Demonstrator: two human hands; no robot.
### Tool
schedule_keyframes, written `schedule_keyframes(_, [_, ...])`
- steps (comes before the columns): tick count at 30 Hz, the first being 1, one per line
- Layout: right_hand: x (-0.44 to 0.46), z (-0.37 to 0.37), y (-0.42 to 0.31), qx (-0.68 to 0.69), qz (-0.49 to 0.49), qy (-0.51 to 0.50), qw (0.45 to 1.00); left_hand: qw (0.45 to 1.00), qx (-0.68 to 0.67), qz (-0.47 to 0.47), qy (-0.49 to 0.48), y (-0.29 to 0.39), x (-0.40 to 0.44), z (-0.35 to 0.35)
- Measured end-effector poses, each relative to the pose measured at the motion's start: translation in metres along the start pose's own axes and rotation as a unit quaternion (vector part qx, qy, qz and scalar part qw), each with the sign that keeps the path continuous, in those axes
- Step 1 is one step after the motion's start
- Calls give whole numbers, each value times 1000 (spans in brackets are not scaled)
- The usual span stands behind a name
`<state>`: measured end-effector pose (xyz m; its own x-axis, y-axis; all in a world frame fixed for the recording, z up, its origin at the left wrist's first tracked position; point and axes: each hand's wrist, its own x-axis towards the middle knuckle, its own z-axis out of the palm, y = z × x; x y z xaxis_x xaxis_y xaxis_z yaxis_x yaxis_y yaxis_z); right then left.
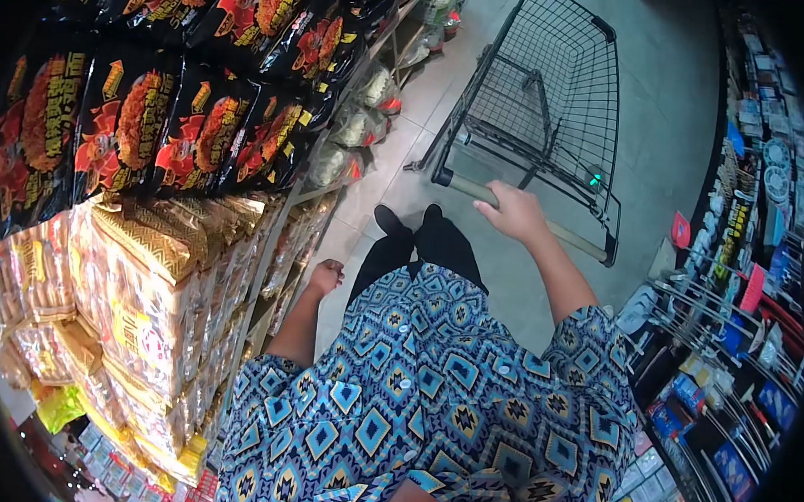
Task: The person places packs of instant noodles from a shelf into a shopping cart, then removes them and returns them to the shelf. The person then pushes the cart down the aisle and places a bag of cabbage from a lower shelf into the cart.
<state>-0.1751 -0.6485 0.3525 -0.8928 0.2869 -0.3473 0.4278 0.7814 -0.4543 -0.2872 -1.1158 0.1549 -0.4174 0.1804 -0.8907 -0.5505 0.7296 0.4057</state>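
My right hand (516, 211) is wrapped over the push bar (573, 239) of a shopping cart in front of me. The cart's dark wire basket (575, 65) stretches forward over the floor, and a small green light shows near its right rear side. Down at my left side hangs my left hand (327, 276), fingers curled in loosely, and I see nothing in it. It is near the shelf edge on the left, apart from the packages there.
Black noodle packs (122, 127) fill the upper left shelves, with clear-wrapped packages (145, 301) stacked below. Bagged goods (358, 126) line the shelf's far end. On the right, racks of hanging goods (736, 296) have hooks jutting toward the aisle floor (668, 110).
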Motion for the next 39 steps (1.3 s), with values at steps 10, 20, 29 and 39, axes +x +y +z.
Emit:
schedule_keyframes(10, [-19,-10,-6,-12,-44,-8,999,996,4,76,-43,63,25,26])
schedule_keyframes(20, [90,-76,13,19,-239,255,937,997,37,70,-24,89,14,55])
schedule_keyframes(29, [162,-69,3,15,-211,-52,976,992,83,97,-22,140,66,56])
schedule_keyframes(39, [318,-28,9,-50,-159,-89,982,958,-253,125,-53,314,99,102])
